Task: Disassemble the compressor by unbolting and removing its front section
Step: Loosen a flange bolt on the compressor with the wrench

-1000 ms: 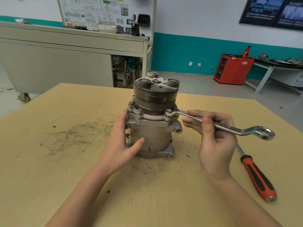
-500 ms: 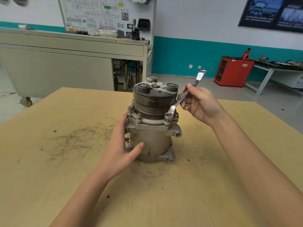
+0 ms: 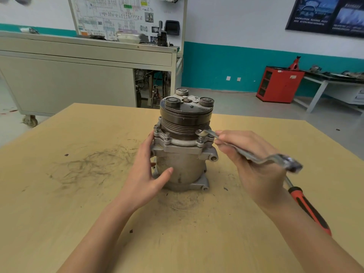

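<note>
A grey metal compressor [image 3: 184, 164] stands upright on the wooden table [image 3: 78, 203], its dark grooved pulley [image 3: 185, 119] on top. A bolted flange ring [image 3: 177, 143] with several bolts sits below the pulley. My left hand [image 3: 146, 170] grips the left side of the body, thumb across its front. My right hand [image 3: 254, 162] holds a silver ring wrench [image 3: 250, 153]. The wrench's far end sits at the front-right flange bolt [image 3: 201, 137]; its free end, blurred, points right and toward me.
A red-and-black-handled screwdriver [image 3: 307, 209] lies on the table at the right, partly under my right wrist. Beyond the table stand a grey wheeled workbench [image 3: 78, 79], a red cabinet [image 3: 279, 84] and a white side table [image 3: 323, 85].
The wrench handle swung from the right round to the far side over the pulley and has come back to the right and toward me. The left hand has kept its hold on the body.
</note>
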{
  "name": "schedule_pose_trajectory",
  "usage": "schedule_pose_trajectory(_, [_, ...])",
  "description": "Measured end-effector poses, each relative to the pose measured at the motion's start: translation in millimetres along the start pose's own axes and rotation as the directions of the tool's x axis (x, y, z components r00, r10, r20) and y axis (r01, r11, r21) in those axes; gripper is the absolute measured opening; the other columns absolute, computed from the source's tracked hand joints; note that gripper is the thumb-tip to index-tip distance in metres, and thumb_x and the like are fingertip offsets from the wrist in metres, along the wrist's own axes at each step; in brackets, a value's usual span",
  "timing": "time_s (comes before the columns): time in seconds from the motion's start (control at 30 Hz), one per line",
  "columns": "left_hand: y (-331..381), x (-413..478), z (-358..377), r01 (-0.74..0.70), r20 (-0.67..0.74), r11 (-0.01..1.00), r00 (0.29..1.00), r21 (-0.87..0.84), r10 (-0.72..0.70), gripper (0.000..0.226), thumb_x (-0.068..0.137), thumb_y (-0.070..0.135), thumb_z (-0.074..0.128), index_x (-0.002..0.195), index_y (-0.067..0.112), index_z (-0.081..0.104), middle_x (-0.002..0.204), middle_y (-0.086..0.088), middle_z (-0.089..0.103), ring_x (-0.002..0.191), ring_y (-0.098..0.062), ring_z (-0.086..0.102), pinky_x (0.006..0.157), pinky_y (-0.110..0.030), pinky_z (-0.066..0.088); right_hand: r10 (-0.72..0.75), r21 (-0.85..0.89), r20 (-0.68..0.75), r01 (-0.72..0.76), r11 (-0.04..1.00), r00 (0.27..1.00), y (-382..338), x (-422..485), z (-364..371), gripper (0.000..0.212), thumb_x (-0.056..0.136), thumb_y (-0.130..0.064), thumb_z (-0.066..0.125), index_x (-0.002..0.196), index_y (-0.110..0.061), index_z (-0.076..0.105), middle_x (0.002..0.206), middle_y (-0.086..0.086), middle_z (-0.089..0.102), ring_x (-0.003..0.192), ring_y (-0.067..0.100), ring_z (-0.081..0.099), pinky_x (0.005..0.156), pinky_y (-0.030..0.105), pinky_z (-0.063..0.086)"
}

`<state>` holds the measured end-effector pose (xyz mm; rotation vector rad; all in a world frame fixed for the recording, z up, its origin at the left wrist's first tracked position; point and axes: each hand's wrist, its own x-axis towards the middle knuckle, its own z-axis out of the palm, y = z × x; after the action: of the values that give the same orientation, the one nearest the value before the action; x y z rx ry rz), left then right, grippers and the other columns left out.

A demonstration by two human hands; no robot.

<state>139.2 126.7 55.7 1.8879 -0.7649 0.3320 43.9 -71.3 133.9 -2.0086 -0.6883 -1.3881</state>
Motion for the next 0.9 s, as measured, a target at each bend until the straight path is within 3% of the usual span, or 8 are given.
schedule_pose_trajectory(0.23, [-3, 0, -1, 0.005, 0.005, 1.0, 1.0, -0.004, -0.005, 0.086, 0.077, 0.044, 0.062, 0.13, 0.072, -0.001, 0.131, 0.055, 0.014, 0.124, 0.013, 0.035, 0.093, -0.005, 0.036, -0.145, -0.232, 0.076, 0.159, 0.96, 0.986, -9, -5, -1, 0.034, 0.09, -0.023, 0.057, 0.084, 0.008, 0.071, 0.091, 0.016, 0.07, 0.082, 0.02, 0.069, 0.078, 0.019, 0.053])
schedule_pose_trajectory(0.4, [-3, -1, 0, 0.009, -0.003, 1.0, 1.0, 0.014, -0.009, 0.086, 0.077, 0.044, 0.062, 0.134, 0.065, 0.0, 0.145, 0.023, 0.025, 0.131, -0.001, 0.037, 0.1, -0.023, 0.04, -0.187, -0.274, 0.077, 0.201, 0.94, 0.979, -9, -12, 1, 0.034, 0.09, -0.021, 0.057, 0.084, 0.009, 0.07, 0.091, 0.018, 0.07, 0.082, 0.023, 0.07, 0.074, 0.026, 0.055])
schedule_pose_trajectory(0.47, [-3, 0, 0, 0.004, -0.002, 1.0, 1.0, 0.017, -0.004, 0.087, 0.078, 0.044, 0.062, 0.135, 0.064, 0.0, 0.146, 0.022, 0.025, 0.13, -0.001, 0.037, 0.1, -0.024, 0.041, -0.15, -0.217, 0.071, 0.162, 0.963, 0.986, -8, -14, 2, 0.029, 0.091, -0.02, 0.057, 0.087, 0.005, 0.071, 0.093, 0.014, 0.07, 0.086, 0.02, 0.069, 0.078, 0.025, 0.055])
schedule_pose_trajectory(0.53, [-3, 0, -1, -0.003, 0.001, 1.0, 1.0, 0.014, 0.003, 0.087, 0.078, 0.044, 0.062, 0.133, 0.068, -0.001, 0.144, 0.03, 0.025, 0.13, 0.001, 0.036, 0.1, -0.024, 0.04, 0.063, 0.063, 0.015, -0.064, 0.996, 0.998, -4, -15, 3, 0.02, 0.093, -0.019, 0.054, 0.091, -0.006, 0.069, 0.095, 0.005, 0.069, 0.089, 0.017, 0.067, 0.08, 0.024, 0.054])
schedule_pose_trajectory(0.63, [-2, -1, -1, -0.003, 0.001, 1.0, 1.0, 0.008, 0.003, 0.087, 0.078, 0.044, 0.062, 0.13, 0.072, -0.002, 0.137, 0.045, 0.016, 0.129, 0.003, 0.035, 0.097, -0.019, 0.039, 0.527, 0.525, 0.02, -0.457, 0.717, 0.85, 22, -4, 0, 0.017, 0.097, -0.015, 0.043, 0.091, -0.009, 0.057, 0.091, 0.003, 0.07, 0.075, 0.025, 0.07, 0.067, 0.031, 0.057])
schedule_pose_trajectory(0.7, [-3, 0, -1, 0.002, 0.002, 1.0, 1.0, 0.007, -0.002, 0.086, 0.077, 0.045, 0.062, 0.13, 0.072, -0.002, 0.135, 0.048, 0.014, 0.128, 0.003, 0.036, 0.095, -0.017, 0.038, 0.704, 0.575, 0.205, -0.665, 0.476, 0.68, 51, 12, -4, 0.021, 0.099, -0.013, 0.036, 0.089, -0.007, 0.054, 0.081, 0.005, 0.068, 0.063, 0.025, 0.066, 0.056, 0.029, 0.053])
schedule_pose_trajectory(0.8, [-2, 0, -1, 0.004, 0.007, 1.0, 1.0, 0.002, -0.004, 0.086, 0.076, 0.048, 0.061, 0.129, 0.074, -0.003, 0.136, 0.047, 0.015, 0.129, 0.002, 0.036, 0.096, -0.017, 0.039, 0.699, 0.437, 0.535, -0.864, 0.252, 0.474, 87, 36, -2, 0.027, 0.1, -0.017, 0.034, 0.083, -0.009, 0.054, 0.064, 0.005, 0.06, 0.048, 0.017, 0.054, 0.042, 0.021, 0.041])
schedule_pose_trajectory(0.9, [-1, -1, -1, -0.002, 0.005, 1.0, 1.0, 0.01, 0.002, 0.086, 0.076, 0.05, 0.06, 0.129, 0.075, -0.003, 0.14, 0.041, 0.019, 0.132, -0.003, 0.037, 0.102, -0.027, 0.043, 0.633, 0.388, 0.665, -0.907, 0.161, 0.397, 108, 48, 11, 0.026, 0.097, -0.018, 0.037, 0.084, -0.009, 0.057, 0.07, 0.01, 0.057, 0.048, 0.013, 0.048, 0.041, 0.018, 0.035])
